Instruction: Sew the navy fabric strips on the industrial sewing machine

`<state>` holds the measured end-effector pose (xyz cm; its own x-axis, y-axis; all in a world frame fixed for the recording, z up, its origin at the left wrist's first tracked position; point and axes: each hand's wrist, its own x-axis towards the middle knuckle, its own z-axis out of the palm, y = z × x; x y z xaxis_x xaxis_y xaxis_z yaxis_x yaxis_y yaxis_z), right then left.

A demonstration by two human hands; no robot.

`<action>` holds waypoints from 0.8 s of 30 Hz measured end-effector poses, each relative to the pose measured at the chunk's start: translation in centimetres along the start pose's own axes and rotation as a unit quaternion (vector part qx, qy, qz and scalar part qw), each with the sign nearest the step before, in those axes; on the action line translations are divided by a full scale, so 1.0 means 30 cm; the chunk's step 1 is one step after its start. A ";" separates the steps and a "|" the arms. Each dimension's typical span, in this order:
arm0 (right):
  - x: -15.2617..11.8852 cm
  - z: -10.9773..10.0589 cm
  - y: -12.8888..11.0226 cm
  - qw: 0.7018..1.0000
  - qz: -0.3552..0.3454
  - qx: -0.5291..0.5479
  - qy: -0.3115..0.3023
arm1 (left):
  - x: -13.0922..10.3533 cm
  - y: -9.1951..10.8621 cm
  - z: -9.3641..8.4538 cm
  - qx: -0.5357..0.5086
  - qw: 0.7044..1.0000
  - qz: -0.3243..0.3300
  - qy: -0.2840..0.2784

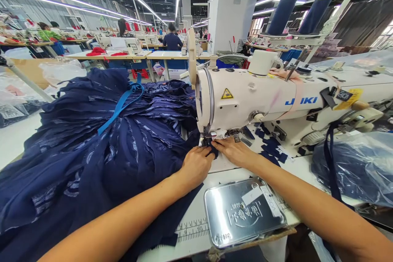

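Note:
A white sewing machine (245,94) stands before me, its needle area (206,138) low at the left end. Just in front of the needle, my left hand (196,166) has its fingers curled down on the navy fabric (215,153). From the other side my right hand (233,150) pinches the same fabric close to the presser foot; the fingertips are partly hidden. A large heap of navy garments (123,143) spreads to the left, running up to the needle. Across it lies a bright blue strap (118,110).
A shiny metal tin (244,213) sits at the table's front, by a printed ruler (193,231). Small navy fabric pieces (272,147) are scattered right of the needle. A plastic-wrapped navy bundle (356,168) lies farther right. Navy thread cones (282,14) stand above; people work behind.

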<state>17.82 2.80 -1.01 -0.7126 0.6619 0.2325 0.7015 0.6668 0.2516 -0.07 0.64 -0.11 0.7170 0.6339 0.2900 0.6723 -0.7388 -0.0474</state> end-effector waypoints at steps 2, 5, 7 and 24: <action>0.001 -0.001 -0.001 1.000 0.008 0.008 0.005 | 0.001 -0.001 0.005 0.007 1.000 0.002 0.009; 0.004 -0.005 -0.002 0.999 0.021 0.031 0.017 | -0.007 0.006 0.009 0.019 1.000 0.004 0.021; 0.005 -0.005 -0.002 0.998 0.034 0.048 0.029 | -0.022 0.010 0.008 0.018 0.999 0.004 0.030; -0.013 0.007 -0.032 0.966 -0.004 0.221 0.132 | -0.018 -0.076 -0.032 -0.053 0.996 -0.058 -0.045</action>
<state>17.42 1.99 -1.55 -0.6551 0.5851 0.4781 0.5909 0.7910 -0.1584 -2.16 1.77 0.75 0.6520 0.7311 0.2009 0.7321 -0.6760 0.0840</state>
